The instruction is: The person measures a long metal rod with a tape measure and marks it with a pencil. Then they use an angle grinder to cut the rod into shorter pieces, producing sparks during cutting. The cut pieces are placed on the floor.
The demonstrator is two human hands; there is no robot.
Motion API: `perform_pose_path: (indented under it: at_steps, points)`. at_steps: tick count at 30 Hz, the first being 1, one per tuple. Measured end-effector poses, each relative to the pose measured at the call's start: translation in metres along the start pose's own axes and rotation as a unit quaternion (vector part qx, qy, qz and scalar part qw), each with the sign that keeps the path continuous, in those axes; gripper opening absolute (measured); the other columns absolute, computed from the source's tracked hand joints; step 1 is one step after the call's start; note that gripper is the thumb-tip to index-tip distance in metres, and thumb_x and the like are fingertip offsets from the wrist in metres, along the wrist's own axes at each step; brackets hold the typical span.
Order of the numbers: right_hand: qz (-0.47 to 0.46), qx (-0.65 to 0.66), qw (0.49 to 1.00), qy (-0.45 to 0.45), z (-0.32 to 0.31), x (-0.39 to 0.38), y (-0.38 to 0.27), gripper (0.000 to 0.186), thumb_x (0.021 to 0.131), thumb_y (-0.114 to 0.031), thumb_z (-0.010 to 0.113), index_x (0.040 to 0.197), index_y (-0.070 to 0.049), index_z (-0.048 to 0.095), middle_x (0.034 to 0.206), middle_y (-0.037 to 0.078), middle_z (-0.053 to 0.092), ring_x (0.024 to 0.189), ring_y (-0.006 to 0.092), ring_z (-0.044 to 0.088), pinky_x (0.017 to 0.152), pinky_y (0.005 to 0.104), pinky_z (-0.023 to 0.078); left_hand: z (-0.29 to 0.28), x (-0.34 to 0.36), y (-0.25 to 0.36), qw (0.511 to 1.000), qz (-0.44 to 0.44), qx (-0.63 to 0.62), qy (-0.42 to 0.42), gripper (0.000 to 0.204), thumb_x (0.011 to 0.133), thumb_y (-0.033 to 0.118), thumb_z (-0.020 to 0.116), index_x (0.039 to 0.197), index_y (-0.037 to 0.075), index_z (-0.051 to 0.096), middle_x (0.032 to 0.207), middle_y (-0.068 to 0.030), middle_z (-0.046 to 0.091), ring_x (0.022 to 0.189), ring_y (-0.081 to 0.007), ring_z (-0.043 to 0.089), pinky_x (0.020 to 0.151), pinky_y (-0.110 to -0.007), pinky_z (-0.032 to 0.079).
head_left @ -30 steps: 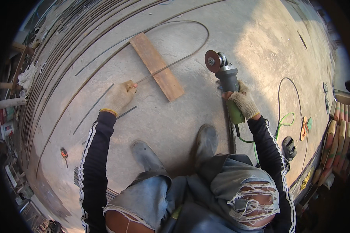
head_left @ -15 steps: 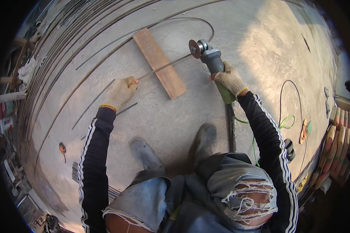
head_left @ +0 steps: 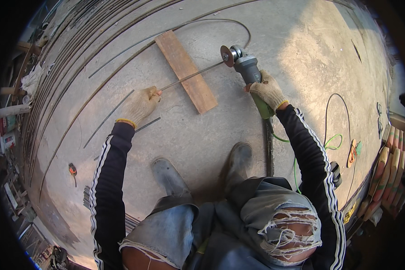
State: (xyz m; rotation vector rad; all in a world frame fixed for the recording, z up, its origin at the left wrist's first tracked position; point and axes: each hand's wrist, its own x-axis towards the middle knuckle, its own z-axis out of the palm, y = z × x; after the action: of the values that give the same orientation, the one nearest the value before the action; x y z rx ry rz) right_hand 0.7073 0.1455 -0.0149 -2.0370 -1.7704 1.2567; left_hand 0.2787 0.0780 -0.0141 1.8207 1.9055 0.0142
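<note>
In a knit glove, my left hand (head_left: 141,105) is closed on the near end of a thin steel rod (head_left: 180,80). The rod lies across a flat wooden board (head_left: 186,72) and runs on to the right. My gloved right hand (head_left: 268,89) is wrapped round the body of a green and grey angle grinder (head_left: 248,68). The grinder's brown cutting disc (head_left: 227,56) stands at the rod's far end; whether they touch is hard to tell. Past the disc, a rod curves round and back to the left. Cut rod pieces (head_left: 109,119) lie beside my left hand.
Several long steel bars (head_left: 92,49) stretch over the concrete floor on the left. A small orange and black tape measure (head_left: 72,169) lies at lower left. A green cord (head_left: 297,173) trails from the grinder beside my right arm. Stacked bags (head_left: 385,168) stand at the right edge.
Hardly anything differs. The whole picture has shifted very slightly, and both hands keep the same hold on the rod and the grinder.
</note>
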Motion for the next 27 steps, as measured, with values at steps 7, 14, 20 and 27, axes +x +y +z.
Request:
perform_pose_path:
  at_steps: [7, 14, 20, 27]
  points:
    - [0.002, 0.007, 1.0, -0.02, -0.0018, 0.0006, -0.001, 0.07, 0.073, -0.038, 0.089, 0.126, 0.0, 0.064, 0.102, 0.017, 0.073, 0.09, 0.0276, 0.073, 0.08, 0.0379, 0.058, 0.002, -0.0001, -0.0041, 1.0, 0.019, -0.006, 0.009, 0.039, 0.106, 0.041, 0.064, 0.088, 0.007, 0.069, 0.063, -0.0106, 0.061, 0.054, -0.0198, 0.055, 0.053, -0.04, 0.044]
    - [-0.003, 0.005, 1.0, -0.016, -0.0018, -0.0007, -0.0018, 0.065, 0.074, -0.038, 0.088, 0.122, -0.001, 0.064, 0.098, 0.015, 0.072, 0.086, 0.0264, 0.071, 0.077, 0.038, 0.057, 0.0046, 0.0009, -0.0052, 1.0, 0.016, -0.011, 0.016, 0.038, 0.106, 0.041, 0.064, 0.087, 0.008, 0.068, 0.063, -0.0097, 0.061, 0.054, -0.0195, 0.054, 0.053, -0.04, 0.043]
    - [-0.007, 0.005, 1.0, -0.02, -0.0027, -0.0014, -0.0026, 0.064, 0.073, -0.04, 0.087, 0.119, -0.002, 0.065, 0.097, 0.015, 0.073, 0.087, 0.0274, 0.072, 0.079, 0.0392, 0.057, 0.0047, 0.0013, -0.0056, 0.999, 0.025, -0.007, 0.022, 0.038, 0.105, 0.041, 0.064, 0.087, 0.009, 0.069, 0.063, -0.0104, 0.061, 0.054, -0.0197, 0.054, 0.053, -0.04, 0.044]
    - [-0.002, -0.021, 1.0, -0.011, -0.0022, -0.0024, -0.0009, 0.063, 0.072, -0.038, 0.087, 0.119, -0.002, 0.065, 0.097, 0.014, 0.072, 0.089, 0.0279, 0.071, 0.08, 0.0399, 0.057, 0.0024, 0.0016, -0.0045, 1.0, 0.01, 0.003, 0.005, 0.036, 0.103, 0.041, 0.067, 0.092, 0.007, 0.075, 0.067, -0.0127, 0.067, 0.057, -0.0206, 0.06, 0.055, -0.04, 0.047]
